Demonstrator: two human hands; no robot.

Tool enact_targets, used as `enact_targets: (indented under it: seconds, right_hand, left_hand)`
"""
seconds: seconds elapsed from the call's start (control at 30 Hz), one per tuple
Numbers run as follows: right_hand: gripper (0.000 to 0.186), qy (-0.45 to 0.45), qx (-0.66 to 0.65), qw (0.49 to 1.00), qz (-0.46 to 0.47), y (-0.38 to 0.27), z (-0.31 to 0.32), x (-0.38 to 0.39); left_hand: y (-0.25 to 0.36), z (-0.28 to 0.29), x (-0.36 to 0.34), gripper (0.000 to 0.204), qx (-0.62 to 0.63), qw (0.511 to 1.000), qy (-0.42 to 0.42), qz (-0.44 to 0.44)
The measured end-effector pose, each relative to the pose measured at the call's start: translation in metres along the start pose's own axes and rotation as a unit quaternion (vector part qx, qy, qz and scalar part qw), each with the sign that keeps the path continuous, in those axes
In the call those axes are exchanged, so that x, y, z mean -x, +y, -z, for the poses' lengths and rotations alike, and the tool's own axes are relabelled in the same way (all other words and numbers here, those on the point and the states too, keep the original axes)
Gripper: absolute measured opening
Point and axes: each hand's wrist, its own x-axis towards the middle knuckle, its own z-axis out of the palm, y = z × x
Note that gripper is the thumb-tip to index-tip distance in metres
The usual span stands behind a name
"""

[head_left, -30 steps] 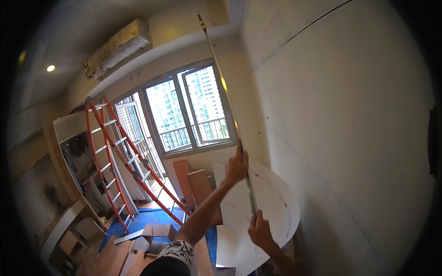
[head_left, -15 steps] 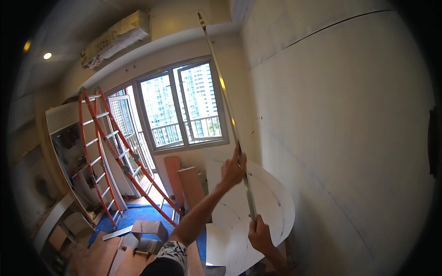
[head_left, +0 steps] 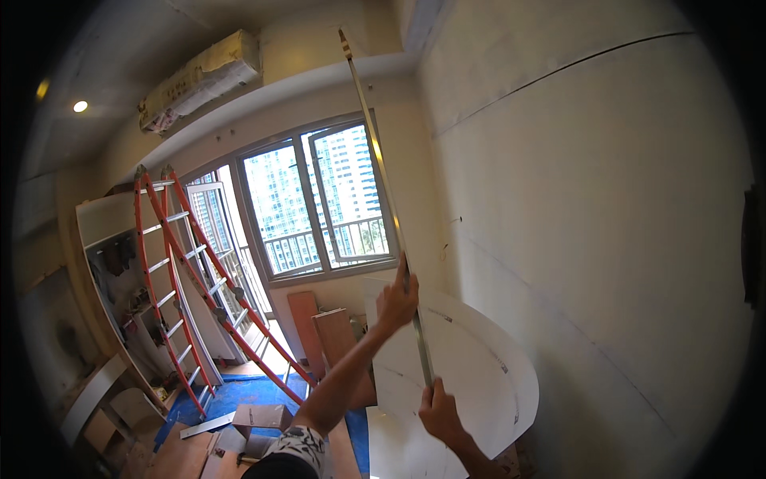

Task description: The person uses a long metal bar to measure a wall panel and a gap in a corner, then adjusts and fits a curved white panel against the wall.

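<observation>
A long, thin metal pole [head_left: 388,195] rises at a slant through the middle of the view. Its upper end carries a brownish pointed tip [head_left: 345,45], apparently bound on, in front of the far wall close to the ceiling. Higher on the shaft, my left hand [head_left: 397,301] is closed round the pole with the arm stretched out. My right hand [head_left: 441,411] grips its lower end, nearer to me. Behind and below both hands lies a large white sheet [head_left: 471,367] with a curved edge and dark printed marks.
A red folding ladder [head_left: 203,283] stands at left on blue floor covering [head_left: 243,391]. A wrapped air conditioner [head_left: 199,80] hangs above the windows [head_left: 319,199]. Brown boards [head_left: 331,339] lean under them. A cardboard box [head_left: 263,419] sits near me. A grey wall [head_left: 598,199] runs along the right.
The view has tilted slightly, so the room appears lower. Both hands have shifted a little left with the pole, which stays gripped. More of the white sheet shows to the right.
</observation>
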Motion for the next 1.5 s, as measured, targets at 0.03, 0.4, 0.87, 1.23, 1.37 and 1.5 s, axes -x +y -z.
enact_targets:
  seconds: [0.03,0.4,0.87,1.23,1.37,1.5]
  right_hand:
    - [0.029,-0.022,-0.002,0.999,-0.03,0.015,-0.006,0.033]
    - [0.024,0.064,-0.021,0.994,0.083,0.104,-0.05,0.14]
    - [0.016,0.009,-0.055,0.995,0.083,-0.112,-0.035,-0.082]
    - [0.024,0.001,-0.043,0.999,-0.013,0.121,-0.078,0.19]
    - [0.024,0.086,0.012,0.991,0.103,0.176,-0.101,0.196]
    - [0.025,0.1,0.013,0.987,0.121,0.194,-0.089,0.211]
  left_hand:
    - [-0.008,-0.01,0.041,0.065,0.035,0.999,-0.005,0.018]
    - [-0.008,0.004,0.145,0.066,0.033,0.997,-0.065,0.036]
    - [-0.031,0.107,-0.116,0.066,0.023,0.999,0.032,-0.018]
    - [-0.063,-0.015,0.136,0.062,0.299,0.948,0.093,-0.056]
    - [-0.029,0.01,0.091,0.063,0.482,0.869,0.041,0.109]
    - [-0.011,0.002,0.114,0.063,0.445,0.884,0.021,0.142]
